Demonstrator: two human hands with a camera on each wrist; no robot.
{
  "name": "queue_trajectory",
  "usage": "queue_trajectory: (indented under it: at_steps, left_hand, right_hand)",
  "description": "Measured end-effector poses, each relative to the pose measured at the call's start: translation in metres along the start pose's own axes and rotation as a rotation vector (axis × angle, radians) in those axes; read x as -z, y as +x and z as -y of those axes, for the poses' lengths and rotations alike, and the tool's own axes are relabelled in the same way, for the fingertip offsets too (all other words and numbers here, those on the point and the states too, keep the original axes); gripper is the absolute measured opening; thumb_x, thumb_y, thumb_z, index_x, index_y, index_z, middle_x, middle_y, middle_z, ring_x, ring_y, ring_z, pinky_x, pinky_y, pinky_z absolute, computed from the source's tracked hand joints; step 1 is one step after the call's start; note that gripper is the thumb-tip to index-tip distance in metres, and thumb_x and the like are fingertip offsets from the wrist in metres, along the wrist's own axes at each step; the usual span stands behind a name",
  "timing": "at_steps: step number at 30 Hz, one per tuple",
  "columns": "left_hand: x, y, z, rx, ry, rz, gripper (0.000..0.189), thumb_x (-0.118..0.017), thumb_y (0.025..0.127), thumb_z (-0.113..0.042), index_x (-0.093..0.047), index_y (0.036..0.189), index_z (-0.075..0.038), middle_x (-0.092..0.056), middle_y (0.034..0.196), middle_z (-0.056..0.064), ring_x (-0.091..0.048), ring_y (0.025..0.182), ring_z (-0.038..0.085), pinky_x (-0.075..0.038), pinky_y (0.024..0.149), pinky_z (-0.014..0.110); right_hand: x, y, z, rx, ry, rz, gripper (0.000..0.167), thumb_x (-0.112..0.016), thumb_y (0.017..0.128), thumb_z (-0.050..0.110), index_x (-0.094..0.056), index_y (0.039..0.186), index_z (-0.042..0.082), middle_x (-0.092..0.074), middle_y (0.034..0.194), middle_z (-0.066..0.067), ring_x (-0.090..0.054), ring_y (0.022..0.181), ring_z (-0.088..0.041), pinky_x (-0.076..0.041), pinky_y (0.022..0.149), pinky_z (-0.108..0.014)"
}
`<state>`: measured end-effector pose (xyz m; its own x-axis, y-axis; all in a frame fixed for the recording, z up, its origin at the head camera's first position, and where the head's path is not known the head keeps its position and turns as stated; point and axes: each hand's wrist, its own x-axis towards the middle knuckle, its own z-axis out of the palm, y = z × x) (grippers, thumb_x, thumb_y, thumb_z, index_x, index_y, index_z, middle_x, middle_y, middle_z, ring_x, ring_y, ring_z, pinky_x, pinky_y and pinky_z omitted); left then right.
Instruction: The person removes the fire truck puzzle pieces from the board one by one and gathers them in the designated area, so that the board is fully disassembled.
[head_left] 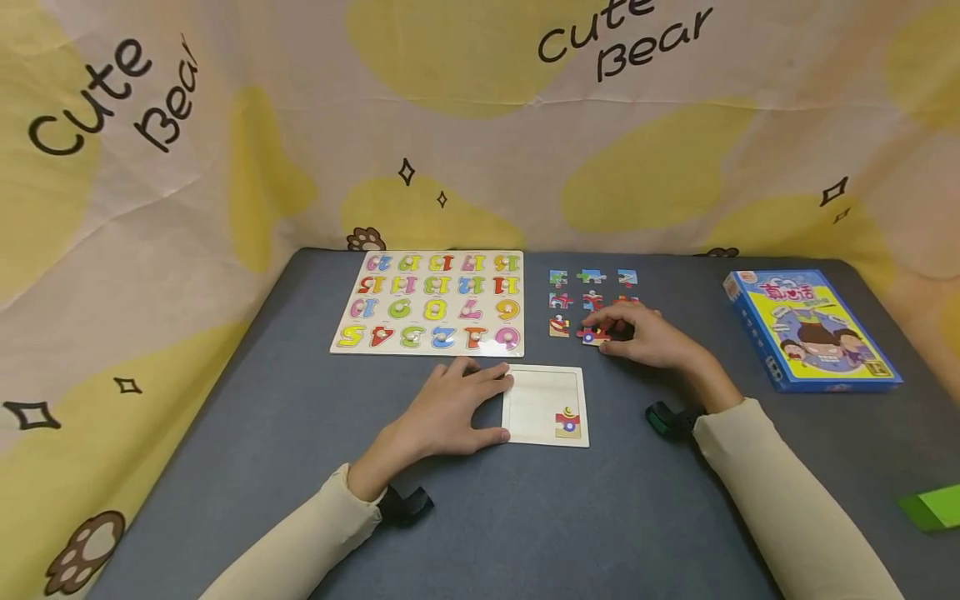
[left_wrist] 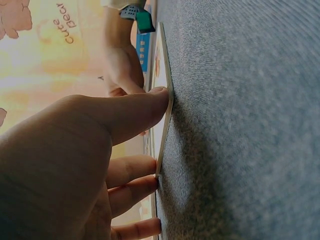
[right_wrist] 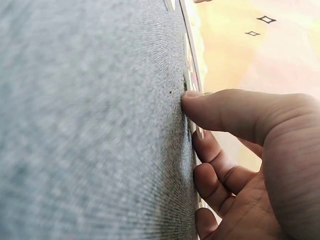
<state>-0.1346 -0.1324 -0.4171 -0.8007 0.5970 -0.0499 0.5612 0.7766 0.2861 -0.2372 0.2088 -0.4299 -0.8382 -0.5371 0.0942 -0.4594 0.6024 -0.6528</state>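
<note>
My right hand pinches a red puzzle piece with a blue wheel between thumb and forefinger, low over the dark table. In the right wrist view the thumb and fingertips meet the thin edge of a piece. More picture puzzle pieces lie in rows around this hand, some partly hidden by it. My left hand rests at the left side of a white puzzle tray, thumb and fingers spread along its edge. One red and yellow piece lies in the tray's near right corner.
Behind the tray lies a board of coloured numbers, upside down from here. On the right are a blue and yellow box and a green block at the view's edge. A printed cloth hangs along the table's back.
</note>
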Motion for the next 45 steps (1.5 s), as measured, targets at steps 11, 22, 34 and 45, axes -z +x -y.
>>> queue_trajectory:
  at_steps: [11, 22, 34, 45]
  left_hand:
    - [-0.001, 0.001, -0.001, 0.001, -0.004, -0.001, 0.074, -0.072, 0.088, -0.055, -0.050, 0.152, -0.025, -0.043, 0.162, -0.005, -0.045, 0.131, 0.024, -0.037, 0.096, 0.045]
    - [0.000, 0.001, -0.002, 0.014, 0.004, 0.008, 0.075, -0.072, 0.088, -0.055, -0.050, 0.153, -0.025, -0.042, 0.162, -0.005, -0.044, 0.133, 0.024, -0.037, 0.098, 0.046]
    - [0.001, 0.000, -0.002, -0.003, -0.004, 0.002, 0.073, -0.073, 0.088, -0.054, -0.051, 0.152, -0.023, -0.043, 0.162, -0.003, -0.045, 0.133, 0.027, -0.037, 0.097, 0.048]
    - [0.001, 0.001, -0.001, -0.011, -0.010, -0.009, 0.073, -0.074, 0.088, -0.052, -0.052, 0.151, -0.023, -0.044, 0.161, -0.002, -0.046, 0.132, 0.027, -0.038, 0.096, 0.049]
  right_hand:
    - [-0.003, -0.001, -0.006, -0.023, -0.003, -0.057, 0.041, -0.074, 0.091, 0.009, -0.069, 0.131, 0.012, -0.066, 0.114, -0.011, -0.049, 0.101, -0.027, -0.024, 0.086, -0.046]
    - [-0.010, -0.008, -0.010, -0.093, -0.029, -0.213, 0.030, -0.082, 0.086, 0.018, -0.074, 0.114, 0.010, -0.066, 0.107, -0.013, -0.045, 0.098, -0.026, -0.019, 0.083, -0.046]
    - [-0.015, -0.006, -0.009, -0.136, -0.038, -0.240, 0.029, -0.080, 0.089, 0.019, -0.074, 0.115, 0.008, -0.062, 0.106, -0.013, -0.042, 0.097, -0.027, -0.019, 0.084, -0.049]
    - [-0.013, -0.007, -0.006, -0.155, 0.003, -0.246, 0.031, -0.075, 0.093, 0.020, -0.073, 0.121, 0.008, -0.063, 0.108, -0.015, -0.045, 0.099, -0.029, -0.021, 0.089, -0.053]
